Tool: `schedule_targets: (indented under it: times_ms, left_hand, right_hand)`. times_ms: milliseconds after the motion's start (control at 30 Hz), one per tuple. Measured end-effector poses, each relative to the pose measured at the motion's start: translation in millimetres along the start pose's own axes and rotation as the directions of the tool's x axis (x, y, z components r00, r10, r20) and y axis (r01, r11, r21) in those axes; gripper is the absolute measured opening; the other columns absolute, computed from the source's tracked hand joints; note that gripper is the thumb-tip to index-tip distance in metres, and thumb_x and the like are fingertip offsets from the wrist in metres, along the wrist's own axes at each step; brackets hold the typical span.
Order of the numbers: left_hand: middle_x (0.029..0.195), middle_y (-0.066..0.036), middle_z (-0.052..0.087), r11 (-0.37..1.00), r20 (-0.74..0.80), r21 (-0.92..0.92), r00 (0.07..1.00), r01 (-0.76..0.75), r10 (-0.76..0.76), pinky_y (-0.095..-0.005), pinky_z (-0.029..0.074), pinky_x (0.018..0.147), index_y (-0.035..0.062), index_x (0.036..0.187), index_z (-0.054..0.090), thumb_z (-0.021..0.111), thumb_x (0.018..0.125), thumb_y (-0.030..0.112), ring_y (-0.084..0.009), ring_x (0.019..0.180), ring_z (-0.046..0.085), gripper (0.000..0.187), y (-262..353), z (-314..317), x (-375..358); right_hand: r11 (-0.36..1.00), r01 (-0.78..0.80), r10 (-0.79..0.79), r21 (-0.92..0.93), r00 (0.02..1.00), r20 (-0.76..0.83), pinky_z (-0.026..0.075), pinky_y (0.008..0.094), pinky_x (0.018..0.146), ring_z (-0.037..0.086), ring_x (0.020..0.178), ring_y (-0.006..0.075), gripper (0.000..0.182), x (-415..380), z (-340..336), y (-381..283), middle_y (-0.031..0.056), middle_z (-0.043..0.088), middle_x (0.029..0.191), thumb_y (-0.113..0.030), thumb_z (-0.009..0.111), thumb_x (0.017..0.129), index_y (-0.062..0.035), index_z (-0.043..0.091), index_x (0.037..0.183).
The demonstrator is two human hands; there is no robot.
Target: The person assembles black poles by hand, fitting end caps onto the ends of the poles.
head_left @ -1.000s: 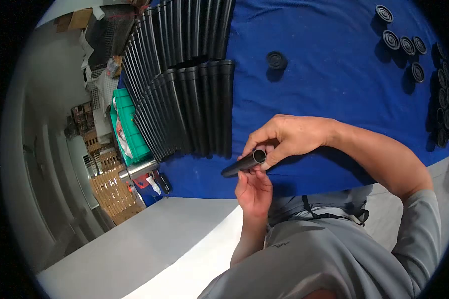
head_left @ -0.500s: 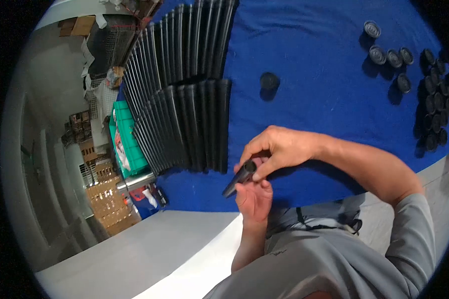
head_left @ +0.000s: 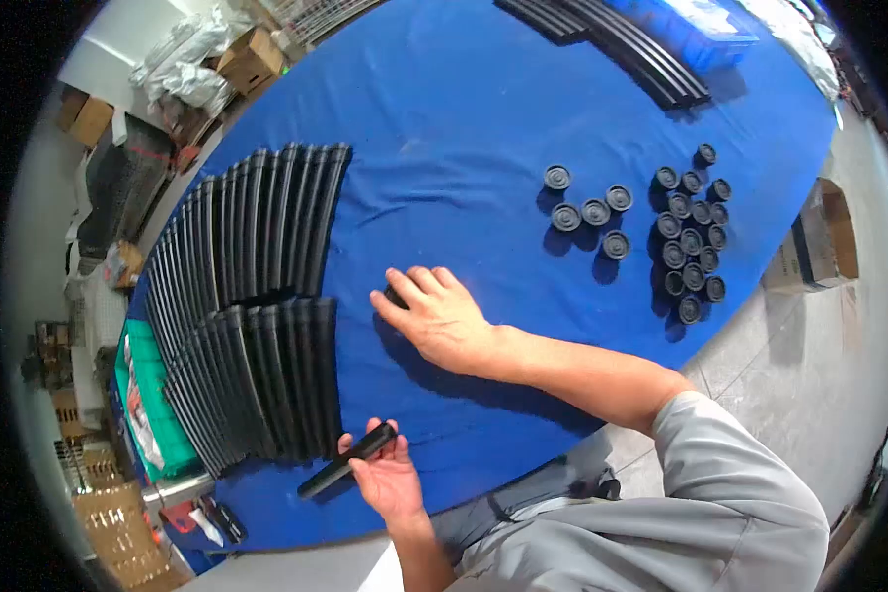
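My left hand [head_left: 390, 476] is closed around a black tube [head_left: 337, 471], held at a slant above the cloth near the table's front edge. Farther forward, my right hand [head_left: 436, 314] reaches over the blue cloth with its fingers curled round a black round cap [head_left: 395, 295], mostly hidden beneath them. To the left of my hands lie two rows of black tubes, a far row [head_left: 266, 222] and a near row [head_left: 286, 380], packed side by side.
Several black round caps [head_left: 594, 212] lie loosely grouped on the blue cloth [head_left: 444, 118], with a denser cluster [head_left: 691, 242] farther right. More black tubes [head_left: 651, 59] and a blue bin [head_left: 696, 30] are at the far edge. A green crate [head_left: 168, 429] stands at left.
My right hand has left the tube and reached forward to the lone cap, closing its fingers round it. My left hand still holds the tube. The camera view has shifted, showing more table.
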State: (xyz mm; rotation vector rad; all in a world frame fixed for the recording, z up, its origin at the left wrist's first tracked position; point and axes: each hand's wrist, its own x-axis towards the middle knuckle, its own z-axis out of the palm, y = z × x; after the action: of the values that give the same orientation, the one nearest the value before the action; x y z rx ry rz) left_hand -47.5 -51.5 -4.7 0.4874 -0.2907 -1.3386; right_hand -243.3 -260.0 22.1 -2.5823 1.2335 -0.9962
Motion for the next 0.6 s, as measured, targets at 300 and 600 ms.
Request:
schedule_targets:
  times_ms: [300,600]
  left_hand:
    - [0.148,-0.025,0.051,0.998,-0.14,0.005,0.988,-0.06,0.06,-0.0564,0.056,0.102,0.0171,0.139,0.056,0.065,0.099,0.034,-0.0472,0.131,0.055,0.044,-4,-6,-1]
    - [0.137,-0.028,0.06,0.951,-0.106,0.247,0.97,-0.188,0.219,-0.0526,0.058,0.1,0.0129,0.131,0.051,0.068,0.098,0.011,-0.0375,0.12,0.066,0.037,-12,19,-2]
  right_hand:
    - [0.461,-0.4,-0.023,0.792,0.887,0.462,0.055,0.0394,0.086,0.069,0.095,0.0293,0.043,9,-8,1,0.0177,0.07,0.102,-0.021,0.082,0.082,0.0005,0.063,0.113]
    - [0.196,-0.668,-0.308,0.718,0.653,0.692,0.051,0.029,0.083,0.059,0.092,0.0099,0.036,-6,-5,-29,0.002,0.065,0.099,-0.006,0.077,0.088,-0.0003,0.062,0.12]
